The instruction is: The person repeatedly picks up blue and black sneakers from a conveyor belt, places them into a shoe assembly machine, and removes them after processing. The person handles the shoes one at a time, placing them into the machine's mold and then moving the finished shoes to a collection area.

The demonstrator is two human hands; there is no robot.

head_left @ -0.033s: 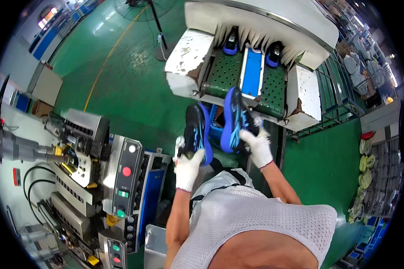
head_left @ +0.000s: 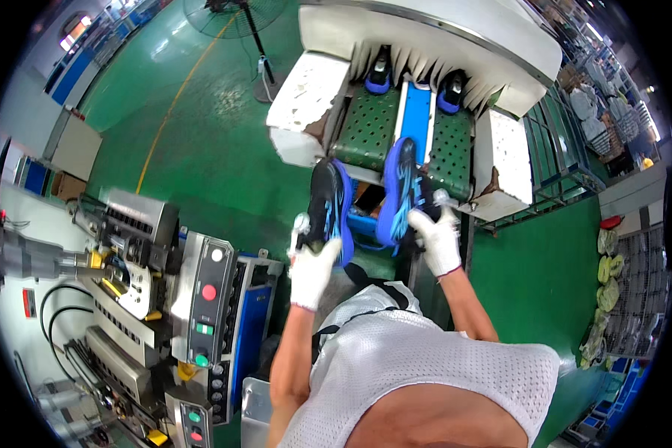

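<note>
Two shoes point(head_left: 330, 205) lengthwise, toes toward conveyor point(head_left: 367, 128)

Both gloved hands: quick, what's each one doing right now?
Left hand: closed, holding a black-and-blue shoe.
Right hand: closed, holding another similar shoe.

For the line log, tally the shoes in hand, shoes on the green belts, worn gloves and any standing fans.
Held shoes: 2
Belt shoes: 2
Gloves: 2
Fan: 1
Total: 7

Standing fan point(head_left: 256, 39), button panel point(head_left: 212, 275), green floor point(head_left: 526, 291)
</note>
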